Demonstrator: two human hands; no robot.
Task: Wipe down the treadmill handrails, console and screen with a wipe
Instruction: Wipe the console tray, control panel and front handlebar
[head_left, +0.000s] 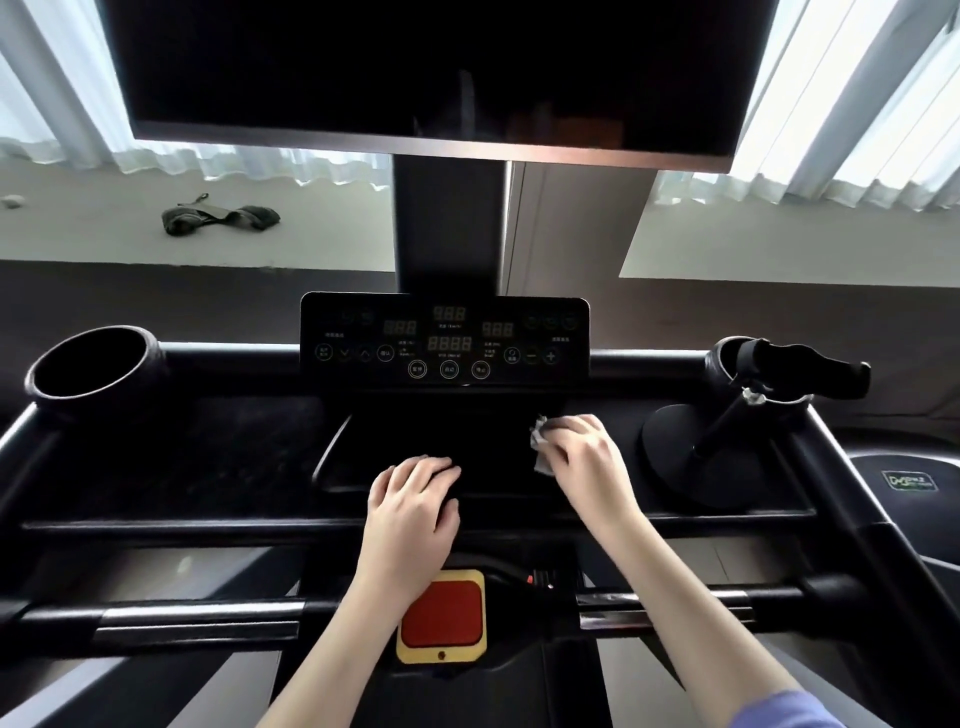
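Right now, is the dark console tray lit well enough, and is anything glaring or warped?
Head view: bright curtained windows backlight everything, so the black console tray under the right hand and crumpled white wipe looks nearly featureless; the large black screen shows only faint reflections; the wide-angle lens splays the window frames outward.

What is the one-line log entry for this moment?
step: wiping | right hand: holds wipe on console tray | left hand: rests on tray edge | screen: dark

Crumpled white wipe (540, 457) (partly hidden) on black console tray (415, 436), right of centre
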